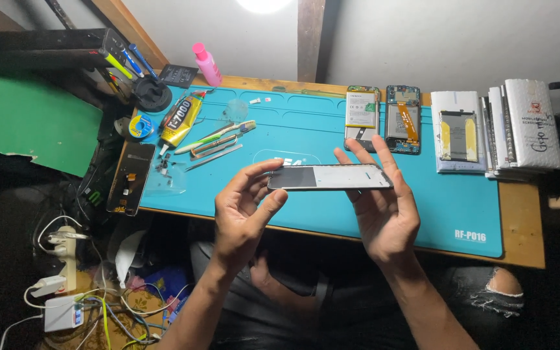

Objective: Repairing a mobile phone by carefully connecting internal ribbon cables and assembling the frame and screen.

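Phone screen (329,177) pinched by left hand (244,210), apparently cradled by right hand (384,207).

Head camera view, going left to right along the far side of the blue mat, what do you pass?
Pink bottle → yellow glue tube → toothbrush → two opened phones → white box with a battery → stack of white packages.

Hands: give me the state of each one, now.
Left hand: pinching the left end of the phone screen panel.
Right hand: fingers spread, supporting the panel's right end.

mat (422,214): middle hidden by hands | cable tangle (98,311): cut off at bottom edge
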